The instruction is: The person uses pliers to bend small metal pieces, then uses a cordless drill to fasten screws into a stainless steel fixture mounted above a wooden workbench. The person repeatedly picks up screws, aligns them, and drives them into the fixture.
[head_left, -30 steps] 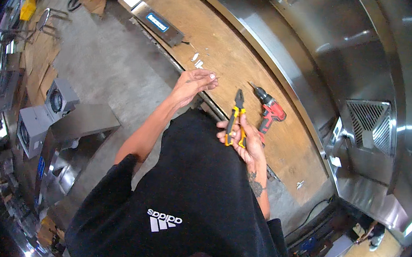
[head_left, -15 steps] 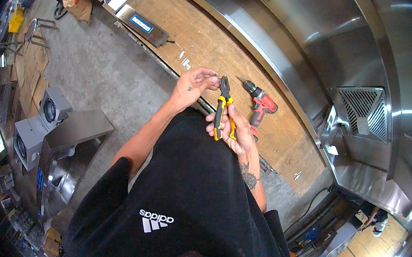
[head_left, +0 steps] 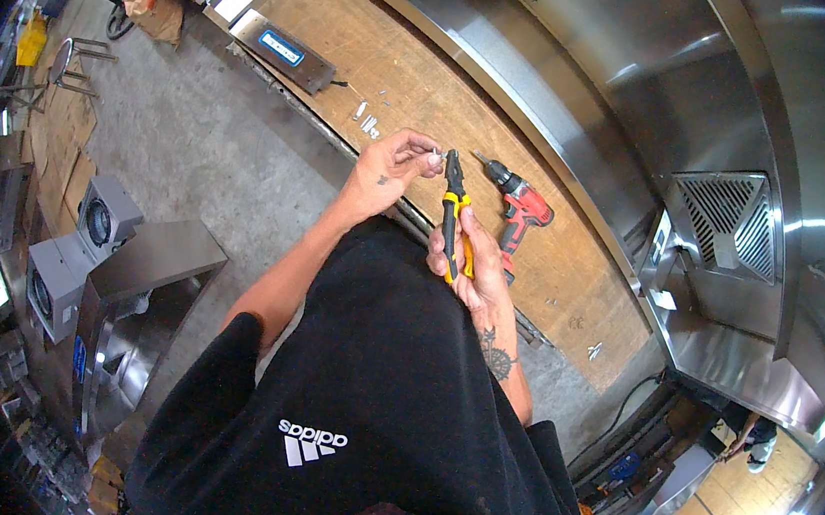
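Note:
My right hand [head_left: 472,262] is wrapped round the yellow and black handles of a pair of pliers [head_left: 453,199], whose dark jaws point away from me. Left of the jaws, my left hand [head_left: 393,170] pinches a small, light metal piece [head_left: 437,154] between thumb and fingertips. That piece reaches close to the plier jaws; whether they grip it is too small to tell. Both hands are above the near edge of a wooden workbench [head_left: 421,77]. A red and black cordless drill [head_left: 524,211] lies on the bench just right of the pliers, its bit pointing away to the left.
Several small metal pieces [head_left: 370,126] lie left of my hands, others [head_left: 595,351] at the bench's right end. A steel box with a blue label [head_left: 282,48] stands at the far left. Stainless steel hood panels [head_left: 591,85] line the far side. A person [head_left: 753,439] is at the lower right.
The plier handles have closed together in my right hand, which has shifted slightly right. My left hand has barely moved, and the small piece shows more clearly.

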{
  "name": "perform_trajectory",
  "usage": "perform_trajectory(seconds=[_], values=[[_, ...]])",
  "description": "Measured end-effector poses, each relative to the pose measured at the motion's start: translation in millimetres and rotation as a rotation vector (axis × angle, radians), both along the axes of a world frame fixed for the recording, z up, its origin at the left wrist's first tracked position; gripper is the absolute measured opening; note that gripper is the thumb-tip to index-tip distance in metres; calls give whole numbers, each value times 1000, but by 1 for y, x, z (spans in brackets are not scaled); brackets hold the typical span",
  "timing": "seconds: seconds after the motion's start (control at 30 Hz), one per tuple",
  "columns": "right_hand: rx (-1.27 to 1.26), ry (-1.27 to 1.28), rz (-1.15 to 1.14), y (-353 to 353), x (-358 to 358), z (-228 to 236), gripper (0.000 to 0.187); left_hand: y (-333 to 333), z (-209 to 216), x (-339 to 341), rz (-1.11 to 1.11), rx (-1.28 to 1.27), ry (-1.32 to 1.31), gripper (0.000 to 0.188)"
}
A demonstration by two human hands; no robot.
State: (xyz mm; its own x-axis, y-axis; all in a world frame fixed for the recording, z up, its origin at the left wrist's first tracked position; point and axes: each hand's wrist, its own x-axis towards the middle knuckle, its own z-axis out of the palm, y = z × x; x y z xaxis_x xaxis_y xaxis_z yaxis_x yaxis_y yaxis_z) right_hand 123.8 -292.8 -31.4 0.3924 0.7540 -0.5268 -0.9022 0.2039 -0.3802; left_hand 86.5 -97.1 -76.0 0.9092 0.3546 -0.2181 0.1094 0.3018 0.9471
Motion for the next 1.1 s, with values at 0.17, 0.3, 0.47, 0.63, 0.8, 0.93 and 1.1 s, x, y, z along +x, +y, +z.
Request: perform_trajectory(seconds=[0.17, 0.3, 0.47, 0.63, 0.8, 0.93, 1.1], values=[[-23, -126, 115, -13, 5, 6, 34, 33, 30, -1, -476, -88, 231, 39], [-47, -233, 201, -18, 8, 8, 36, 43, 38, 0, -590, -197, 120, 43], [-111, -269, 278, -24, 4, -1, 36, 36, 33, 12, -661, 327, 281, 48], [-196, -359, 328, -27, -2, -7, 36, 29, 19, 11, -644, 497, 223, 65], [-361, -569, 422, -24, -6, -2, 35, 28, 14, 9, -678, 460, 261, 52], [-523, -854, 529, -20, -11, -5, 35, 32, 7, 7, -705, 431, 312, 50], [-434, -620, 396, -13, -12, -3, 34, 31, 16, 5, -607, 282, 335, 44]])
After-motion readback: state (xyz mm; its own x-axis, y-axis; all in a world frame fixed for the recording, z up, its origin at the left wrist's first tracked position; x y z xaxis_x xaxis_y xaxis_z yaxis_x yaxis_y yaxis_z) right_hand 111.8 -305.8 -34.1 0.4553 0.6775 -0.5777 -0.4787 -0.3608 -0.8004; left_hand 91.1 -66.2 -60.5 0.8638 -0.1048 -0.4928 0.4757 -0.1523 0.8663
